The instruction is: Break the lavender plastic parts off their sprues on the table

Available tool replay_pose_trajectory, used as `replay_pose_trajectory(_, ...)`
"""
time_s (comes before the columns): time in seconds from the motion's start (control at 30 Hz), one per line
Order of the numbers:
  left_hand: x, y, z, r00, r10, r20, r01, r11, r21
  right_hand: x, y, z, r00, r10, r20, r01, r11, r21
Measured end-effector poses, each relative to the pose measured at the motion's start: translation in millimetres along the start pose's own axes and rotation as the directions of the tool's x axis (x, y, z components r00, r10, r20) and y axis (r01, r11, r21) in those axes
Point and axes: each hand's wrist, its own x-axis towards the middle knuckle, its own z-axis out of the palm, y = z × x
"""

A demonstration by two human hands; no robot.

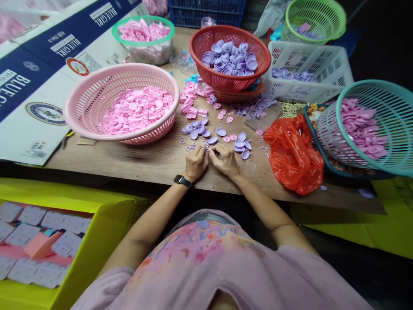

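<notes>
My left hand (196, 163), with a black band on its wrist, rests closed near the table's front edge. My right hand (224, 159) is beside it, its fingers pinched. The fingertips of both meet over a small purple piece (207, 146), mostly hidden, whose kind I cannot make out. Just beyond the hands lie several purple oval plastic dishes (195, 129). More purple oval dishes (242, 144) lie to the right of my right hand. Tiny purple hook-like bits (190, 147) are scattered by my left fingers.
A pink basket (80, 101) of pink parts stands left, a red basket (230, 77) of purple parts behind. On the right are a red plastic bag (293, 155) and a tilted teal basket (400, 116). Loose pink pieces (193, 97) lie mid-table. A yellow box (106, 228) stands lower left.
</notes>
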Motion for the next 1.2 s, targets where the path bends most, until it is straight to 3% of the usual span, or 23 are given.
replay_pose_trajectory(0.27, 2.8, 5.7, -0.6, 0.999, 0.022, 0.035, -0.02, 0.998, -0.062, 5.4, 2.3, -7.6, 0.997, -0.058, -0.044, 0.056, 0.997, -0.05)
replay_pose_trajectory(0.4, 7.8, 12.6, -5.0, 0.996, 0.025, 0.081, -0.014, 0.991, -0.134, 9.8, 14.5, -22.3, 0.997, -0.002, -0.082, -0.006, 0.995, -0.101)
replay_pose_trajectory(0.53, 20.9, 8.8, -2.6, 0.998, -0.019, 0.058, 0.027, 0.99, -0.139, 8.2, 33.6, -39.5, 0.994, 0.068, -0.088, -0.092, 0.947, -0.308)
replay_pose_trajectory(0.67, 39.0, -8.3, 13.3, 0.992, -0.112, 0.055, 0.115, 0.992, -0.058, 4.5, 46.7, -48.0, 0.987, 0.07, -0.145, -0.131, 0.874, -0.469)
replay_pose_trajectory(0.83, 55.8, -13.6, 24.3, 0.94, -0.248, 0.234, 0.234, 0.968, 0.087, 5.0, 47.3, -55.4, 0.919, 0.168, -0.357, -0.34, 0.797, -0.499)
replay_pose_trajectory(0.9, 59.8, -7.9, 21.8, 0.907, -0.28, 0.314, 0.248, 0.959, 0.139, 6.1, 43.8, -56.6, 0.911, 0.166, -0.378, -0.351, 0.794, -0.497)
replay_pose_trajectory(0.97, 62.9, -2.6, 17.5, 0.894, -0.295, 0.338, 0.262, 0.955, 0.139, 7.1, 39.7, -53.8, 0.941, 0.121, -0.315, -0.272, 0.824, -0.497)
replay_pose_trajectory(1.07, 65.8, -1.2, 9.3, 0.905, -0.318, 0.283, 0.319, 0.947, 0.044, 7.6, 35.3, -41.5, 0.991, 0.048, -0.128, -0.102, 0.881, -0.463)
replay_pose_trajectory(1.2, 61.9, -8.5, -9.3, 0.912, -0.378, 0.157, 0.404, 0.896, -0.186, 6.7, 34.6, -20.0, 1.0, -0.001, 0.027, 0.012, 0.92, -0.392)
